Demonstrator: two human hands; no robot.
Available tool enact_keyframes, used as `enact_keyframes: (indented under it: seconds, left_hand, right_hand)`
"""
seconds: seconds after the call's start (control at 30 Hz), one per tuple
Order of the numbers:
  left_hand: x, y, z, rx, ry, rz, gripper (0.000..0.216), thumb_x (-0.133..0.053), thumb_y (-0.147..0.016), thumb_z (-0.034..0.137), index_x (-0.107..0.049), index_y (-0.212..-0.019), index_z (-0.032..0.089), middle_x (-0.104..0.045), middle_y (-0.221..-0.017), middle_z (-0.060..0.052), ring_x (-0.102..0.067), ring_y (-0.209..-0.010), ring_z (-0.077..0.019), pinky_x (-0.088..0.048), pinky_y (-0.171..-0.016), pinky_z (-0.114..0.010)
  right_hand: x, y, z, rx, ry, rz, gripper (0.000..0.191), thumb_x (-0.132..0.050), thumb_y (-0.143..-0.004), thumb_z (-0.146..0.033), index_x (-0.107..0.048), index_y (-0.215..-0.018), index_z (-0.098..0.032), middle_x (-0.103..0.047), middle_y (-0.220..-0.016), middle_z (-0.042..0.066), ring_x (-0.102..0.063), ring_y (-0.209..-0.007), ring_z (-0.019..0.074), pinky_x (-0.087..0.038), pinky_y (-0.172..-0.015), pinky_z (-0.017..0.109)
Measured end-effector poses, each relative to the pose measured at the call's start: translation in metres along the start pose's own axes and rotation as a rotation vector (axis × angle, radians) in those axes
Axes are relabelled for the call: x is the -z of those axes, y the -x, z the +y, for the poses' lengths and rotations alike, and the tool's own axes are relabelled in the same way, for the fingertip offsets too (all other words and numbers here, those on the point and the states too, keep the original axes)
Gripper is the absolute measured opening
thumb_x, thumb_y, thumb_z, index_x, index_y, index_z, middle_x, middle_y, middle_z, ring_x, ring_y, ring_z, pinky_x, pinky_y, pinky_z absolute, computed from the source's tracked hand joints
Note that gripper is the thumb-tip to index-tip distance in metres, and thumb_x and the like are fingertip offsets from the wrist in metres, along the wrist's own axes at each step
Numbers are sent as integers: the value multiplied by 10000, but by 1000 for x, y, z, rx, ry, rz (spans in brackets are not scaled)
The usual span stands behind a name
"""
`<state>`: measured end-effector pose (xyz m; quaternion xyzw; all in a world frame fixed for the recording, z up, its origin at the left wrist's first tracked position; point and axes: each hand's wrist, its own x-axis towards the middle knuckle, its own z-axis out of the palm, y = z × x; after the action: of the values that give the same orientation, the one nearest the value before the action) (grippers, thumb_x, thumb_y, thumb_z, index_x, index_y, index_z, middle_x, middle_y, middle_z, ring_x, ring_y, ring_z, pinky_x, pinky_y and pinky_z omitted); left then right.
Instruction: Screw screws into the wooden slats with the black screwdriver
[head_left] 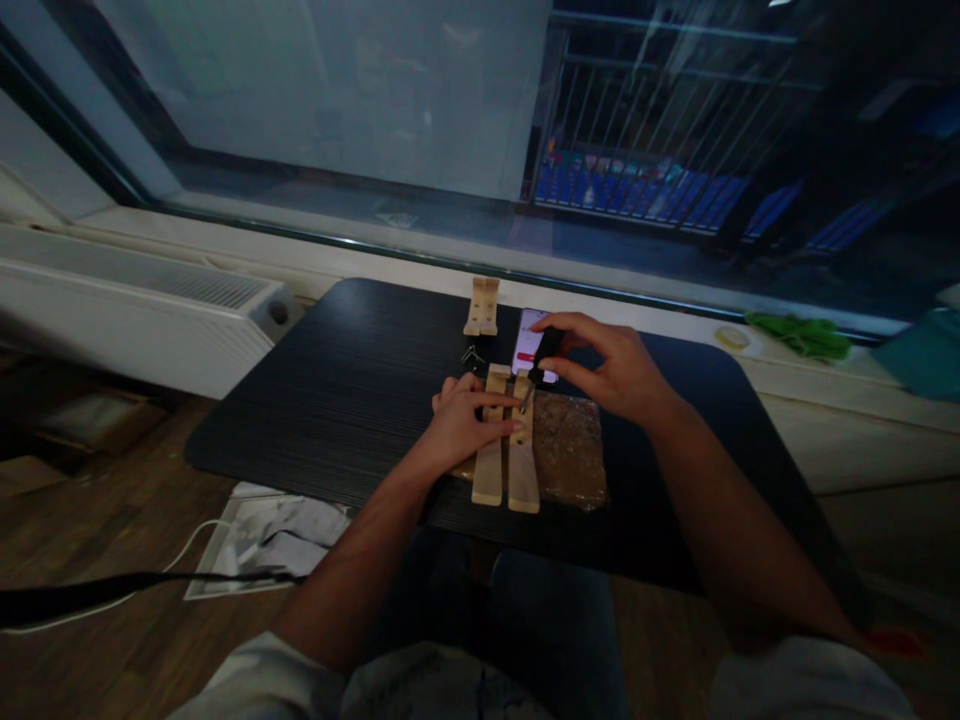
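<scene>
Two pale wooden pieces, a left one [489, 480] and a right one [523, 485], lie side by side across a brown block in clear wrap [570, 450]. My left hand [461, 420] reaches over both, its thumb and index finger closed at the right wooden piece. Small dark holes show in that piece. In my right hand [611, 365] is a black-handled screwdriver [551, 343], gripped between thumb and fingers. Its metal shank slants down to the right wooden piece near my left fingertips; whether the tip touches a screw is too small to tell.
On the dark table [300, 400] stand another pair of wooden pieces [481, 308], some small metal parts [472, 357] and a lit phone [525, 330]. A window sill [675, 335] runs behind, a radiator [187, 310] is left, and a white tray [217, 560] lies on the floor.
</scene>
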<state>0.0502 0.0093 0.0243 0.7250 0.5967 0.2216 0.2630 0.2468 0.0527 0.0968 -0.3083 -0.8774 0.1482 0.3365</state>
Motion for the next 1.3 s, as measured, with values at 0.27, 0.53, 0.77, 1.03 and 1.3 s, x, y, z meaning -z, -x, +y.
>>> enact_keyframes:
  seconds: [0.27,0.53,0.77,1.03,1.3]
  left_hand:
    - [-1,-1,-4,6,2,-19,301,-741,-780,427,-743,-1074,364,-508,-986,-25,-424,-1036,-258,-357,-912,-404]
    - [-1,-2,-4,13,-10,-29,295,-728,-785,440,-743,-1073,376,-516,-987,-24,-425,-1036,-265,-349,-916,-409]
    - [-1,-2,-4,5,-31,-22,318,-719,-784,478,-744,-1080,364,-513,-991,-33,-427,-1036,-274,-362,-901,-419]
    - [1,-2,-2,31,-37,-33,321,-722,-788,463,-742,-1087,349,-480,-971,-28,-436,-1015,-259,-364,-904,-425]
    - [1,-2,1,38,-51,-43,297,-715,-799,429,-742,-1084,350,-475,-965,-27,-435,-1018,-262,-360,-911,-431]
  right_hand:
    - [-1,1,1,-1,-30,5,315,-640,-842,-317,-641,-1138,-210,-713,-1036,39,-667,-792,149,-546,-783,308]
    - [-1,1,4,2,-24,11,356,-645,-839,-311,-636,-1175,-193,-708,-1036,51,-656,-799,152,-531,-789,320]
    - [-3,1,2,36,-60,10,422,-616,-857,-282,-579,-1278,-287,-652,-1268,23,-674,-906,153,-546,-834,326]
    - [5,0,-1,82,-142,-55,353,-548,-904,-223,-605,-1252,-249,-705,-1180,47,-655,-1106,192,-537,-945,359]
    - [6,0,2,23,-165,-16,310,-618,-872,-243,-636,-1181,-223,-717,-1136,45,-706,-949,162,-570,-873,306]
